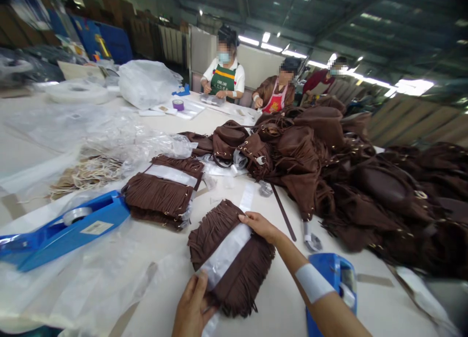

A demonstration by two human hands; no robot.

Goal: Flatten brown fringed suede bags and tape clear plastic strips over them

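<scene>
A brown fringed bag (252, 264) with a whitish translucent band (226, 254) across it is held between my hands just above or on the white table (161, 259). My left hand (193, 303) grips its lower left edge, thumb on the end of the band. At the upper edge, my right hand (259, 226) pinches the bag near the other end of the band. A stack of similar fringed bags (157, 195), also banded, lies to the left. Blue tape dispensers stand on both sides, one at the left (84, 227) and one beside my right forearm (325, 273).
A large heap of brown bags (380, 186) covers the right side. Clear plastic bags (135, 142) and stringed tags (87, 176) lie at the left. Across the table are three people, one in a green apron (224, 83). A dark strap (283, 212) lies near the heap.
</scene>
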